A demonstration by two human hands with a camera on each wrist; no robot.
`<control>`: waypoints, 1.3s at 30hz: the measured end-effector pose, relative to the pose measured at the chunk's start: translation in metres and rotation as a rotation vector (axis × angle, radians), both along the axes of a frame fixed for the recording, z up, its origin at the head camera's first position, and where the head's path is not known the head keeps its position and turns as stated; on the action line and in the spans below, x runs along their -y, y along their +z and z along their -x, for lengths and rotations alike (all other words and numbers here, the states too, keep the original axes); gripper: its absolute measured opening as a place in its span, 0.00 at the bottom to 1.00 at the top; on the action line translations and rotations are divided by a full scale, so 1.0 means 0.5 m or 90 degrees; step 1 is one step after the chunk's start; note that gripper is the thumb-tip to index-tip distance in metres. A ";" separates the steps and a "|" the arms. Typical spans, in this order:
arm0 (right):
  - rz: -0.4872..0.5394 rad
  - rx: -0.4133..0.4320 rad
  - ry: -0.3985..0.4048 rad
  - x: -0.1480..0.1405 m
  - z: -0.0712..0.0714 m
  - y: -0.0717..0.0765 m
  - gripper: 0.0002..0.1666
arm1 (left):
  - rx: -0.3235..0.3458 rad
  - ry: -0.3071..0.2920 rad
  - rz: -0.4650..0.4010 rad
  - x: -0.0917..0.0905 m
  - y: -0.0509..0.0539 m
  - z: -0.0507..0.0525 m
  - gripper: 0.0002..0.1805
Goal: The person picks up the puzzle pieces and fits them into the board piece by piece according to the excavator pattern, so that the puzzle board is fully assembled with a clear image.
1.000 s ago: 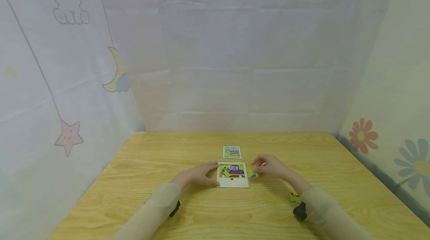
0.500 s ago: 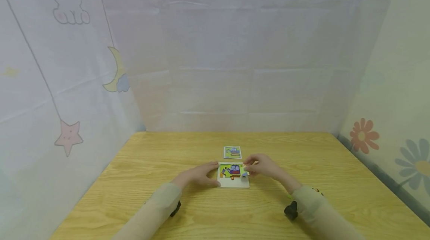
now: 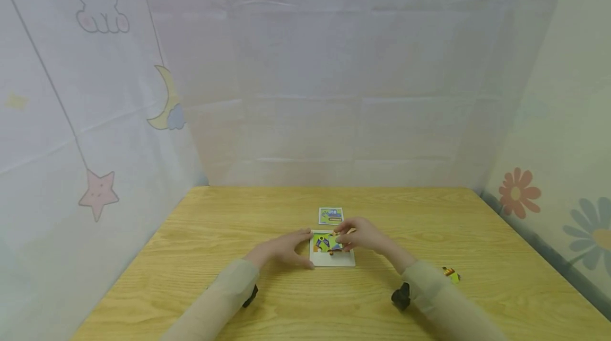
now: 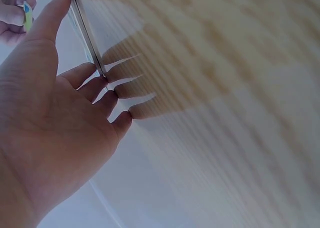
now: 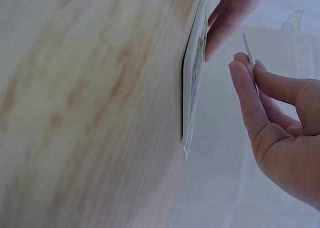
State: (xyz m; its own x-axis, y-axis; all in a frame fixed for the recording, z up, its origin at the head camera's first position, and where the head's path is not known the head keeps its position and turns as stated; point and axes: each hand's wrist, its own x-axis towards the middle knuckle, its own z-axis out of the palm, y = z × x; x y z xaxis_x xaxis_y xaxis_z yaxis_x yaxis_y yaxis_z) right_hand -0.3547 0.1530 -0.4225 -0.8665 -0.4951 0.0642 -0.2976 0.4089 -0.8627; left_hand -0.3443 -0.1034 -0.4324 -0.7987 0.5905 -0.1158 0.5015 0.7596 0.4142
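Observation:
A white-framed jigsaw board point(image 3: 332, 260) with a colourful digger picture lies flat on the table. At its left edge rests my left hand point(image 3: 284, 248); in the left wrist view its thumb and fingertips point(image 4: 100, 70) touch the board's side. Over the right half of the picture, my right hand point(image 3: 365, 235) pinches a thin jigsaw piece point(image 4: 27, 16) between thumb and fingers. Seen edge-on in the right wrist view, the piece point(image 5: 248, 47) is held apart from the board. My right fingers and the piece hide part of the picture.
A smaller card point(image 3: 331, 216) printed with a similar digger lies behind the board. Loose jigsaw pieces point(image 3: 451, 274) in green, yellow and red lie beside my right forearm. Printed cloth walls point(image 3: 305, 118) stand around the wooden table point(image 3: 215, 213).
My right hand has carried the jigsaw piece leftward, from beside the board to above its picture. The loose pieces, partly behind the sleeve before, now show to its right. My left hand has stayed put.

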 end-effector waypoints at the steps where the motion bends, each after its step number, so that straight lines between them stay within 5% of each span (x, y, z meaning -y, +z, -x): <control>1: -0.008 -0.005 0.000 0.002 0.001 -0.001 0.16 | 0.001 0.000 0.001 0.000 0.001 -0.001 0.46; 22: -0.069 -0.026 0.038 0.050 -0.003 -0.001 0.15 | -0.004 0.021 -0.001 -0.004 0.002 -0.003 0.49; 39: -0.139 -0.035 0.051 0.072 -0.010 0.001 0.10 | -0.005 0.002 -0.014 -0.003 0.007 -0.007 0.47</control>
